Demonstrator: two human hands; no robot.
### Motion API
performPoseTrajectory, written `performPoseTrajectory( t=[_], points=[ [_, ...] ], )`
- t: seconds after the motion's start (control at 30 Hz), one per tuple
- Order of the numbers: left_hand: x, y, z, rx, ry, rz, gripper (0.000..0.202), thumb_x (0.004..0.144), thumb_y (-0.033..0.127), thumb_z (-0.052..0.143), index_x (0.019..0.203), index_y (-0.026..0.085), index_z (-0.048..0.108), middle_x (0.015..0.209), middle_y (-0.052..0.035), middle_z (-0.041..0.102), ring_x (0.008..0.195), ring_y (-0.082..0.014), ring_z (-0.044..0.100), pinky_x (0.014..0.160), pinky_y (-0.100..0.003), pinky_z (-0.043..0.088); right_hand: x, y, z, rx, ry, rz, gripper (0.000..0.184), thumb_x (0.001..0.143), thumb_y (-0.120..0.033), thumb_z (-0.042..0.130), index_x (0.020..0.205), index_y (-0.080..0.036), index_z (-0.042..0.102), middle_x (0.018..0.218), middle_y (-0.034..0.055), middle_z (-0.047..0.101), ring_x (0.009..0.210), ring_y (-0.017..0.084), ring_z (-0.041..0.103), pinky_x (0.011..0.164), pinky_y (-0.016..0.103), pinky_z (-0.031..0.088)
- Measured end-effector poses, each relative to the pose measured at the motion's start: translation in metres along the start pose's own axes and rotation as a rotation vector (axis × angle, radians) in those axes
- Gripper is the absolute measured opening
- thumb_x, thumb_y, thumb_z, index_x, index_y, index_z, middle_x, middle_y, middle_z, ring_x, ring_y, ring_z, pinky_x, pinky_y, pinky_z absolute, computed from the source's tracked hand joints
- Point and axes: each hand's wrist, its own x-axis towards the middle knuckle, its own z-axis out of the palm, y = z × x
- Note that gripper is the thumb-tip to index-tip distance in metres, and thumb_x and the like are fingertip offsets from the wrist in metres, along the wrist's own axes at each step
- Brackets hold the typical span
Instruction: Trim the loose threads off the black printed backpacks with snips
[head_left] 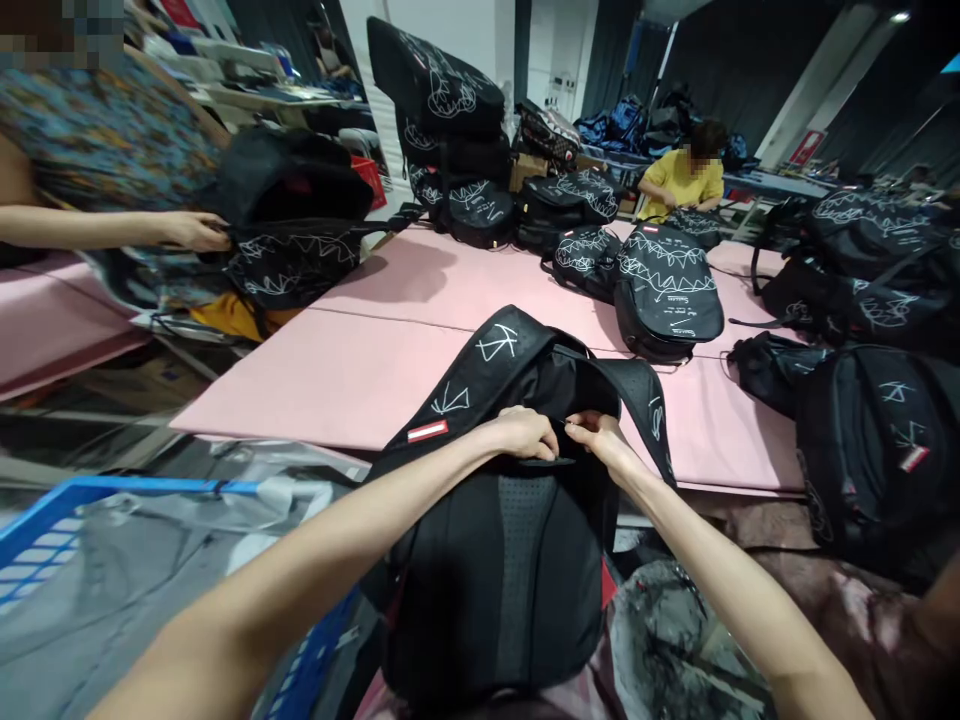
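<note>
A black backpack [450,590] leans upright against the table edge in front of me, its padded back panel facing me. White scribbled marks and a small red-and-white label show on its shoulder straps [491,350], which lie over the top. My left hand [529,432] is closed, its fingers curled on the fabric at the top of the back panel. Close beside it, my right hand [596,435] pinches at the same spot, thumb and finger together. Whatever lies between those right fingertips is too small and dark to make out.
The pink table [300,385] carries several black backpacks, including one ahead [667,290] and one at right [874,450]. A blue basket [112,485] stands low left, a clear plastic bag [660,640] low right. A co-worker's hand [199,232] holds an open backpack [292,260]; another person [686,180] works behind.
</note>
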Motion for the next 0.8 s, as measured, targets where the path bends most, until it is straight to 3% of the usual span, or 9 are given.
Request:
performPoseTrajectory(
  t=[0.1, 0.3, 0.47, 0.6, 0.8],
  points=[
    [0.02, -0.015, 0.016, -0.195, -0.096, -0.035, 0.024, 0.074, 0.035, 0.061, 0.096, 0.032, 0.071, 0.086, 0.0057, 0.072, 0.08, -0.0124, 0.063, 0.066, -0.017, 0.04, 0.006, 0.012, 0.002, 0.003, 0.005, 0.041, 0.027, 0.061, -0.036, 0.064, 0.079, -0.015, 0.06, 0.071, -0.0014, 0.056, 0.063, 0.012, 0.046, 0.061, 0.025, 0.034],
    [0.039, -0.036, 0.057, -0.273, 0.006, -0.115, 0.024, 0.071, 0.036, 0.064, 0.094, 0.033, 0.071, 0.091, 0.0062, 0.072, 0.09, -0.0145, 0.063, 0.073, -0.018, 0.041, 0.018, 0.037, 0.007, -0.027, 0.011, 0.101, 0.029, 0.06, -0.036, 0.063, 0.079, -0.014, 0.061, 0.068, -0.0014, 0.056, 0.061, 0.011, 0.047, 0.059, 0.025, 0.033],
    [0.051, -0.042, 0.064, -0.344, 0.034, -0.091, 0.02, 0.07, 0.036, 0.064, 0.089, 0.036, 0.071, 0.09, 0.0078, 0.071, 0.092, -0.0148, 0.062, 0.078, -0.019, 0.04, 0.03, 0.046, 0.005, -0.041, 0.006, 0.136, 0.032, 0.06, -0.038, 0.063, 0.082, -0.014, 0.061, 0.064, -0.002, 0.055, 0.059, 0.011, 0.047, 0.056, 0.025, 0.032],
    [0.06, -0.04, 0.067, -0.405, 0.077, -0.122, 0.014, 0.068, 0.032, 0.065, 0.08, 0.031, 0.072, 0.087, 0.0046, 0.07, 0.089, -0.0169, 0.062, 0.074, -0.021, 0.04, 0.039, 0.05, 0.004, 0.004, -0.023, 0.17, 0.033, 0.059, -0.037, 0.063, 0.082, -0.014, 0.06, 0.065, -0.001, 0.058, 0.057, 0.011, 0.048, 0.055, 0.024, 0.033],
    [0.071, -0.044, 0.081, -0.539, 0.24, -0.304, 0.013, 0.076, 0.02, 0.05, 0.074, 0.02, 0.063, 0.065, 0.0003, 0.062, 0.062, -0.0142, 0.058, 0.057, -0.023, 0.037, 0.046, 0.059, -0.002, -0.117, -0.013, 0.147, 0.029, 0.066, -0.04, 0.061, 0.083, -0.017, 0.06, 0.063, -0.0021, 0.058, 0.057, 0.012, 0.048, 0.054, 0.024, 0.031]
  ],
)
